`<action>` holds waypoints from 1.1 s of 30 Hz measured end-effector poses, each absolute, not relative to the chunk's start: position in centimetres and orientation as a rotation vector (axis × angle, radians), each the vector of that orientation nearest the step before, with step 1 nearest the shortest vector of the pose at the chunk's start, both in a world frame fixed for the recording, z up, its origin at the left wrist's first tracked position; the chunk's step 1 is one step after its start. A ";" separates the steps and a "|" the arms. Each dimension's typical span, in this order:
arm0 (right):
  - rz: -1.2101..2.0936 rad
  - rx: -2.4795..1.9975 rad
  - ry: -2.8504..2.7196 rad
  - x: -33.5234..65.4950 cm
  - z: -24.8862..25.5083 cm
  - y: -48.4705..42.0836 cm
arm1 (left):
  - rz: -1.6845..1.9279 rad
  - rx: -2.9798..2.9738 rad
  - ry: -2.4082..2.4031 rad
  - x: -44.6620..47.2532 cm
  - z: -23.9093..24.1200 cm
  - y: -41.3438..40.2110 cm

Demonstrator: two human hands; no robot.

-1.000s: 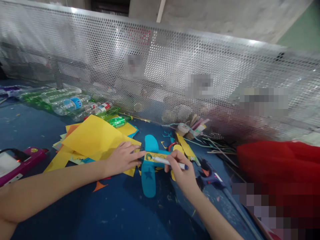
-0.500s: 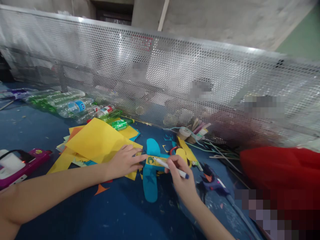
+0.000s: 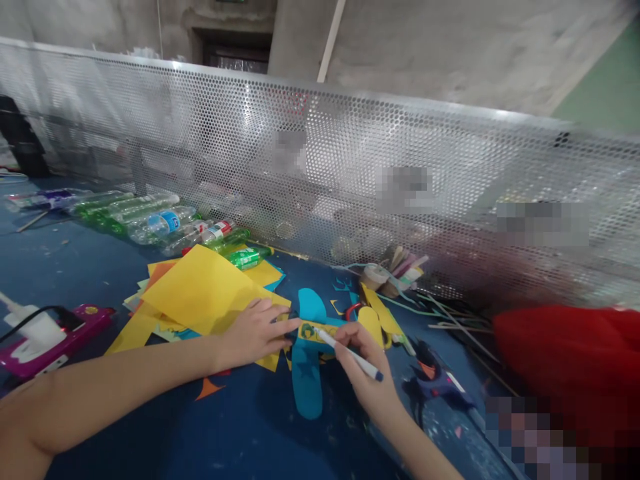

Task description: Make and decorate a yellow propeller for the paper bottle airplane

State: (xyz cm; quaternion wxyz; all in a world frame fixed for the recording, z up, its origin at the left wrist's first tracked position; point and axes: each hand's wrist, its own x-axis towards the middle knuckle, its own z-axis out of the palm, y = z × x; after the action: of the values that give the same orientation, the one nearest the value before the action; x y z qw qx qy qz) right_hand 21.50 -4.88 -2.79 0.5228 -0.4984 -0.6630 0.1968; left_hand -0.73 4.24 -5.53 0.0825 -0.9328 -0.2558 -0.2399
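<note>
Whole scene shifted lower, further right in view. Left hand (image 3: 256, 335), fingers spread, steadies model plane's (image 3: 309, 345) left end; right hand (image 3: 364, 350) pinches pen (image 3: 356, 357); fuselage runs left–right between them.

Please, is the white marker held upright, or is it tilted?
Tilted: the white marker slants in the right hand, blue end away from the yellow strip.

The marker (image 3: 367, 367) has pivoted, tail end nearer.

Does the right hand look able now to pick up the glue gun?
Probably not immediately: the right hand holds a white marker. Otherwise, nothing seems to block its way to the nearby glue gun.
</note>
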 end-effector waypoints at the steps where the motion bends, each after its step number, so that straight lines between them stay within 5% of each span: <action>1: 0.460 -1.204 -1.568 21.4 -2.7 -4.9 | -0.727 -2.784 -0.761 -0.7 -5.6 4.3; 33: 0.423 -1.373 -1.431 20.6 -2.1 -4.5 | -0.755 -2.745 -0.704 -0.8 -5.4 4.2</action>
State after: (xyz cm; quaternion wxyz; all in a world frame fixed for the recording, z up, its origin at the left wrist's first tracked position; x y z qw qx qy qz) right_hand 20.62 -4.51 -2.14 0.5286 -0.5748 -0.5991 0.1770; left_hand -0.80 4.22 -5.42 0.1044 -0.9309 -0.2389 -0.2560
